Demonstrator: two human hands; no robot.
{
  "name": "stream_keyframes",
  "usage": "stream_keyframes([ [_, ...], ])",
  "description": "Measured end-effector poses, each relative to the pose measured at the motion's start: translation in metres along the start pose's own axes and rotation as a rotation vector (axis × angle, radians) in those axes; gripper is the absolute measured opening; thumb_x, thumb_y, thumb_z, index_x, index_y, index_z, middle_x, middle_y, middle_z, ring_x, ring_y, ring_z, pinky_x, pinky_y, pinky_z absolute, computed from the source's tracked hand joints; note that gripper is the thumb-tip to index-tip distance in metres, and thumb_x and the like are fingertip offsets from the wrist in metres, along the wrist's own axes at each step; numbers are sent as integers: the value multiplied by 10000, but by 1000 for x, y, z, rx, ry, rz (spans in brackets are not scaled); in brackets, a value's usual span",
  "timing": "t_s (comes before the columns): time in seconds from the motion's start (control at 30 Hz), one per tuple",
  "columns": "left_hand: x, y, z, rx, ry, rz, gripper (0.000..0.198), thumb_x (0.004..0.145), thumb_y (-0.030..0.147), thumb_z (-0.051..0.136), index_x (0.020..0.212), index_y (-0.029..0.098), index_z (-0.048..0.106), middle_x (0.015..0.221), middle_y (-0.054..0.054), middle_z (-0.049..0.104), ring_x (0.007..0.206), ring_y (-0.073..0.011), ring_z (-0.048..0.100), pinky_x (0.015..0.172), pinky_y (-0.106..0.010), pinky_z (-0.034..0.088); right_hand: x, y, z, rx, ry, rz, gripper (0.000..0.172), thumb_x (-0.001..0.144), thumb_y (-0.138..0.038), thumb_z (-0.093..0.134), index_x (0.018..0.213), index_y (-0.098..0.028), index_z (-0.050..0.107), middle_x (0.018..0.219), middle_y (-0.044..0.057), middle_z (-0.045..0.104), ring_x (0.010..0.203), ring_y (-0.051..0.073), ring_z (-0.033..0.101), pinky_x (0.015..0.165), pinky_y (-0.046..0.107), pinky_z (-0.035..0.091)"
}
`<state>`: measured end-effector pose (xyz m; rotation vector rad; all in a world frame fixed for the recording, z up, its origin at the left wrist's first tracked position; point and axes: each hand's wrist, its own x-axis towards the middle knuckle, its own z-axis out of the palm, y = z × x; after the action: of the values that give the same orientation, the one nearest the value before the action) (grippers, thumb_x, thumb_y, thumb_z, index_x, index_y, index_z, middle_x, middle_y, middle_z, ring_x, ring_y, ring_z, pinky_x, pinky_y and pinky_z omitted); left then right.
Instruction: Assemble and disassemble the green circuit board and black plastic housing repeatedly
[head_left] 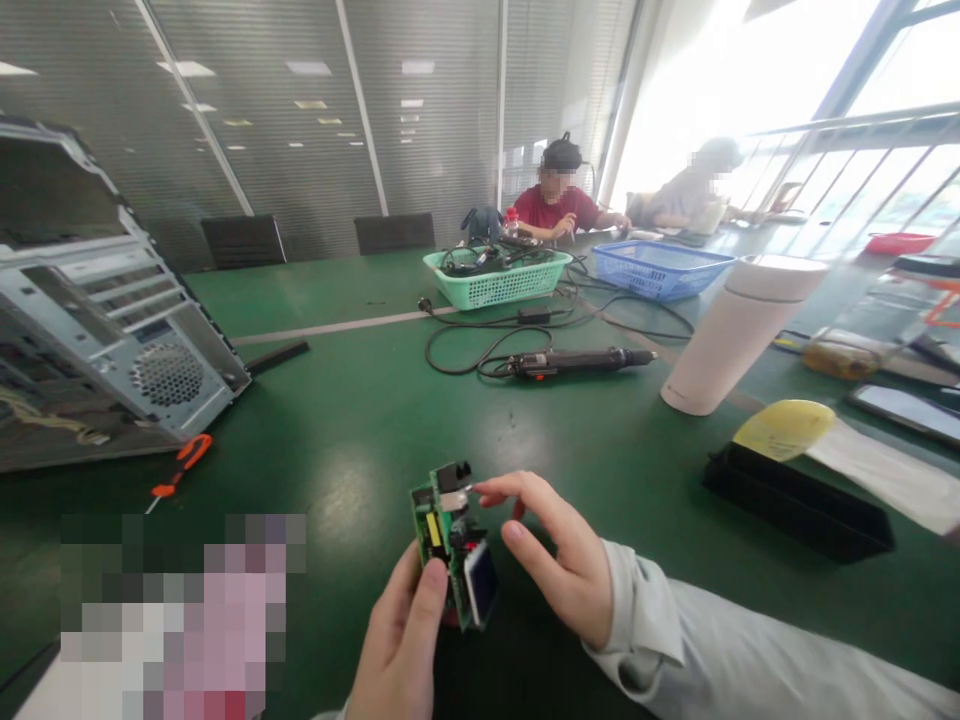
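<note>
A small green circuit board assembly (453,540) stands upright in my left hand (401,630), whose thumb and fingers are closed round its lower left side. Stacked boards, a yellow part and a dark little screen (482,585) show on it. My right hand (559,560) is on the other side, fingers bent but apart, holding nothing. Its index fingertip is at the upper right edge of the assembly; whether it touches a part there I cannot tell. Beyond both hands lies a black electric screwdriver (577,362) with its cable.
An opened computer case (172,370) stands at left, near an orange-handled screwdriver (180,465). Behind are a green basket (502,285) of cables and a blue basket (660,272). A white tumbler (739,335) and black tray (799,505) are at right. Two people sit at the far end.
</note>
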<state>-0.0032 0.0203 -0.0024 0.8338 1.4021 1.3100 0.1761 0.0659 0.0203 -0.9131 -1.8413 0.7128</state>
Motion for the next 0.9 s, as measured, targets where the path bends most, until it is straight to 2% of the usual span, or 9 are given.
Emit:
stream_keyframes([
  [0.07,-7,10,8,29,-115,0,474,698,538,764,1049,219,748,998,-53,794,1000,-303,690,794,-319,570,-7,2,-4,36,11,12,339,998,-411,338,1217,-223,516,1057,71,637,971,178,594,812,327,498],
  [0.1,-10,14,12,38,-137,21,457,690,509,777,1039,216,748,972,-54,793,963,-292,699,816,-321,561,-11,3,-7,55,26,20,364,1000,-421,318,1256,-225,488,1095,80,621,989,183,587,818,330,496],
  [0.23,-19,23,26,168,-63,198,269,617,307,788,875,235,769,845,-29,736,812,-254,680,722,-304,535,-21,6,-19,91,44,13,509,969,-532,336,1403,-268,349,1225,82,549,1021,190,560,831,327,483],
  [0.4,-24,24,27,307,-173,414,247,634,201,710,865,285,733,770,13,606,700,-203,605,672,-303,481,-23,7,-28,-27,-131,-99,509,882,-616,496,1238,-253,535,982,46,621,898,180,555,796,321,456],
  [0.53,-24,18,22,353,-229,518,430,654,148,716,1051,300,659,825,22,574,725,-188,578,678,-291,467,-25,4,-33,-67,-214,-121,567,860,-664,480,1198,-216,564,934,64,631,857,189,553,742,333,462],
  [0.6,-24,15,21,323,-214,532,549,656,144,723,1165,301,592,859,20,569,735,-186,581,681,-289,470,-26,3,-35,-51,-229,-122,485,869,-618,518,1123,-208,573,930,64,630,860,187,557,743,333,467],
  [0.67,-25,12,22,269,-176,528,553,682,153,692,1198,303,563,906,7,572,769,-190,594,701,-289,476,-27,3,-37,-32,-224,-103,402,862,-556,571,1061,-207,555,938,60,628,872,183,563,756,335,474],
  [0.77,-26,10,23,245,-150,537,495,698,150,647,1162,311,587,938,-3,584,799,-196,609,722,-292,480,-28,5,-36,-47,-223,-85,360,833,-502,629,1015,-209,526,951,61,631,885,186,573,760,342,493],
  [0.9,-24,13,18,289,-184,589,471,668,151,688,1112,301,636,882,-4,606,754,-202,615,705,-300,483,-31,5,-27,-116,-194,-206,307,825,-360,604,1082,-207,532,984,81,648,927,205,587,802,367,505],
])
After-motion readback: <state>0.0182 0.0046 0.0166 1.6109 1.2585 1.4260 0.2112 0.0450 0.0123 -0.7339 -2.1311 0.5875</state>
